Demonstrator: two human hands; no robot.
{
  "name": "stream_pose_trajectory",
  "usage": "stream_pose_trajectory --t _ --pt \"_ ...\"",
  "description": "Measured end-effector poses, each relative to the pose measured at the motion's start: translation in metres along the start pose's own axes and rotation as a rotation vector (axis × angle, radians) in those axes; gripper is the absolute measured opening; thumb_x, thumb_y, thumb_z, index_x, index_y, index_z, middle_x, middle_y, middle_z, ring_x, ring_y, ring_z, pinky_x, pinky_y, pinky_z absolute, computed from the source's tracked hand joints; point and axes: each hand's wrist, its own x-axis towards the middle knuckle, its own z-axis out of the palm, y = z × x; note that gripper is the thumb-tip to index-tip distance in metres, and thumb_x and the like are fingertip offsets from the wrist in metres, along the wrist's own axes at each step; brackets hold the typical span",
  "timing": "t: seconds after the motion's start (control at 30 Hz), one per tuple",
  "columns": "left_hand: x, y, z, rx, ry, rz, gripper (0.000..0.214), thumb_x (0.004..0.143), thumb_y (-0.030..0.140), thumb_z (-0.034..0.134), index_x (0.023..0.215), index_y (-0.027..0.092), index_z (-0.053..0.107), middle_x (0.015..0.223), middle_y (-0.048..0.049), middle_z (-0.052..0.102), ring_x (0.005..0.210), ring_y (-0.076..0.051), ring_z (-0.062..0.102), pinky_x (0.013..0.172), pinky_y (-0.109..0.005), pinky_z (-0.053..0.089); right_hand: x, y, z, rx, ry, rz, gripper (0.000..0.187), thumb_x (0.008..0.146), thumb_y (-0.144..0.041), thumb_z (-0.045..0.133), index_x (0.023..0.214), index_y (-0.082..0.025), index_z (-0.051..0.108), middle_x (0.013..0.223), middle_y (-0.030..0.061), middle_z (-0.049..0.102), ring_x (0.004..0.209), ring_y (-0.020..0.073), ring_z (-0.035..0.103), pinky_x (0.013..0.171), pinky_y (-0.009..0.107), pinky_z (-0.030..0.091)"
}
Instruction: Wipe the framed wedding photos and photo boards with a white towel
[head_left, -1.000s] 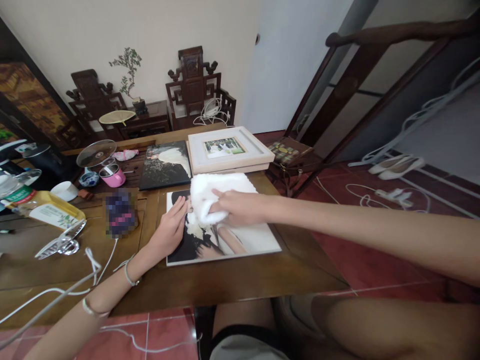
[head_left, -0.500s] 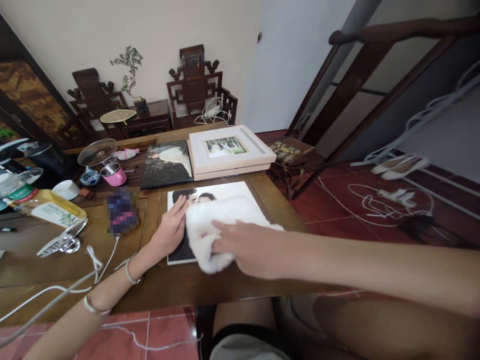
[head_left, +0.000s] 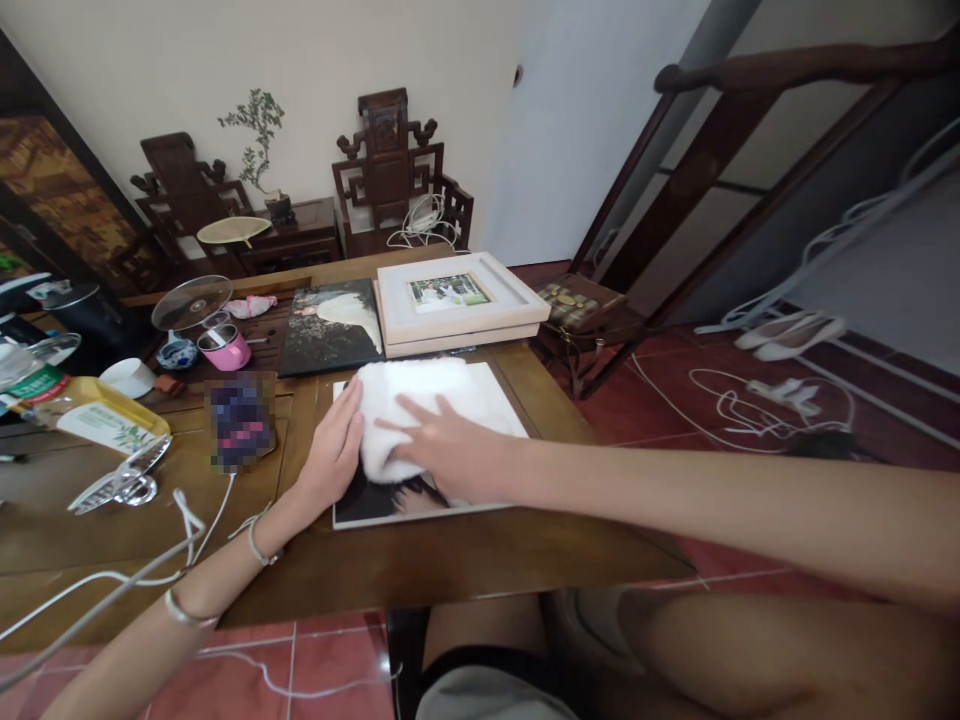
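A white-edged photo panel [head_left: 491, 385] lies flat on the wooden table, its picture mostly covered. On top of it rests a fluffy white cloth [head_left: 416, 378]. My right hand [head_left: 457, 450] grips and presses this cloth from above, its fingers partly spread over the pile. Dark and skin-toned parts of the picture show below the cloth. My left hand [head_left: 334, 450] lies along the panel's left edge, fingers stretched out, the tips touching the cloth's left side.
Behind the panel are a dark photo panel [head_left: 334, 325] and stacked pale frames [head_left: 461, 325]. On the left stand a pink cup [head_left: 229, 350] and an oil bottle [head_left: 105, 410], with a clear hair claw [head_left: 124, 485], a blurred-out object [head_left: 241, 425] and white cables [head_left: 105, 577].
My right hand and the cloth have moved away from me and to the left over the panel, uncovering its lower part. My left hand stays at the left edge.
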Motion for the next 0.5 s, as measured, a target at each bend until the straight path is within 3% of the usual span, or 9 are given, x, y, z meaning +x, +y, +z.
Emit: stream_pose_trajectory --t 0.17,0.23,0.3,0.4,0.5 --pt "0.001 0.012 -0.005 -0.075 0.088 -0.1 0.052 0.102 0.043 0.031 0.141 0.014 0.049 0.153 -0.0128 0.043 0.143 -0.021 0.037 0.121 -0.043 0.025 -0.019 -0.042 -0.018 0.1 -0.216 -0.239 0.061 0.073 0.0 0.056 0.131 -0.021 0.059 0.16 0.0091 0.025 0.146 0.0451 0.011 0.1 0.079 0.029" --pt "0.001 0.012 -0.005 -0.074 0.073 -0.095 0.052 0.102 0.044 0.03 0.138 0.013 0.052 0.152 -0.0128 0.045 0.142 -0.021 0.038 0.12 -0.043 0.026 -0.025 -0.045 -0.027 0.16 -0.281 -0.254 0.061 0.071 0.003 0.054 0.127 -0.02 0.061 0.155 0.0104 0.036 0.146 0.0428 0.014 0.101 0.076 0.03" --pt "0.001 0.01 -0.005 -0.051 0.041 -0.068 0.051 0.102 0.043 0.03 0.134 0.014 0.056 0.15 -0.0126 0.047 0.141 -0.022 0.041 0.119 -0.044 0.029 -0.028 -0.037 -0.035 0.222 -0.338 -0.212 0.06 0.071 0.006 0.049 0.123 -0.019 0.065 0.143 0.0125 0.053 0.142 0.038 0.03 0.102 0.065 0.039" --pt "0.0 0.004 -0.004 0.006 -0.029 0.014 0.047 0.101 0.04 0.035 0.128 0.014 0.062 0.143 -0.0129 0.054 0.135 -0.024 0.049 0.116 -0.044 0.036 -0.029 -0.01 -0.044 0.328 -0.401 -0.101 0.059 0.071 0.004 0.046 0.12 -0.019 0.068 0.118 0.0126 0.068 0.111 0.0288 0.062 0.086 0.039 0.052" --pt "-0.001 0.001 -0.003 0.067 -0.084 0.111 0.041 0.098 0.034 0.043 0.128 0.014 0.063 0.137 -0.0126 0.059 0.131 -0.025 0.052 0.113 -0.045 0.041 -0.025 0.024 -0.046 0.446 -0.306 -0.01 0.057 0.07 0.002 0.045 0.119 -0.015 0.069 0.107 0.0088 0.072 0.094 0.0213 0.066 0.078 0.027 0.049"
